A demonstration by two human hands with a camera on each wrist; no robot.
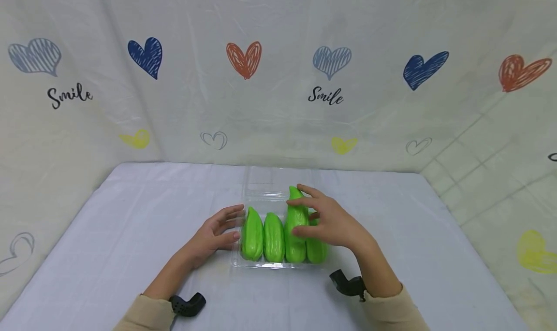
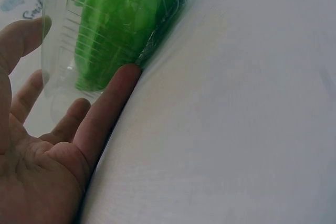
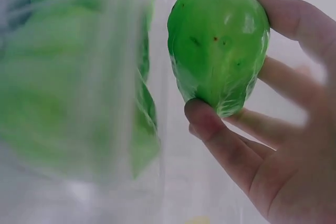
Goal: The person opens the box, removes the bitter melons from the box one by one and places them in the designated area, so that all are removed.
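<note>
A clear plastic box (image 1: 278, 266) holds three bright green, ridged, gourd-shaped vegetables, among them the leftmost one (image 1: 252, 235), a middle one (image 1: 274, 237) and the rightmost one (image 1: 317, 250). Above it my right hand (image 1: 330, 220) grips another green gourd-shaped vegetable (image 3: 218, 45) between thumb and fingers; its rounded end faces the right wrist camera, apart from the box. My left hand (image 1: 213, 234) lies along the box's left side with its fingers extended. One fingertip (image 2: 128, 72) touches the box low down in the left wrist view.
The box's transparent lid (image 1: 265, 181) lies folded back toward the rear of the table. White cloth covers the table (image 1: 143, 215). Behind it hangs a pale curtain (image 1: 278, 113) printed with hearts. Each wrist wears a black camera mount, such as the left one (image 1: 188, 305).
</note>
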